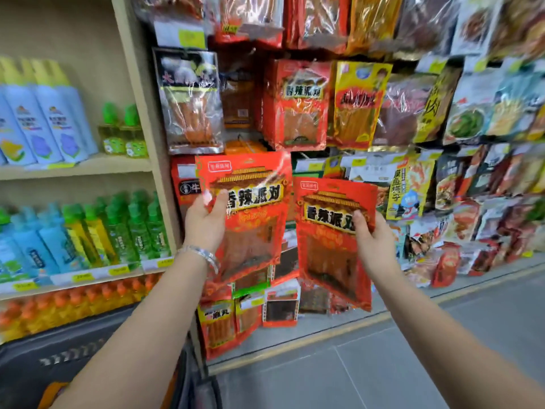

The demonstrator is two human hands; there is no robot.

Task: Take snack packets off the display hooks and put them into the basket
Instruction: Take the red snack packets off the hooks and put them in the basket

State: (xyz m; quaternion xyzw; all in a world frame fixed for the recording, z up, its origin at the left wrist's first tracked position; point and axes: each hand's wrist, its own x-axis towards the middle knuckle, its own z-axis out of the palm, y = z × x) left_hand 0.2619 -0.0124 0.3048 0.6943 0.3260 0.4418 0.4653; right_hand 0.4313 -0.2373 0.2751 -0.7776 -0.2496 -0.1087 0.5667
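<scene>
Two red packets — one (250, 214) in left grip (205, 219), other (333, 237) in right grip (373, 240).

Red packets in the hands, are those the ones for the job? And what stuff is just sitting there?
Part of the job:
- red packet in the left hand
- red packet in the right hand
- hanging snack packets
- dark basket, bottom left

Just sitting there:
- blue spray cans
- green bottles
- orange bottles
</scene>
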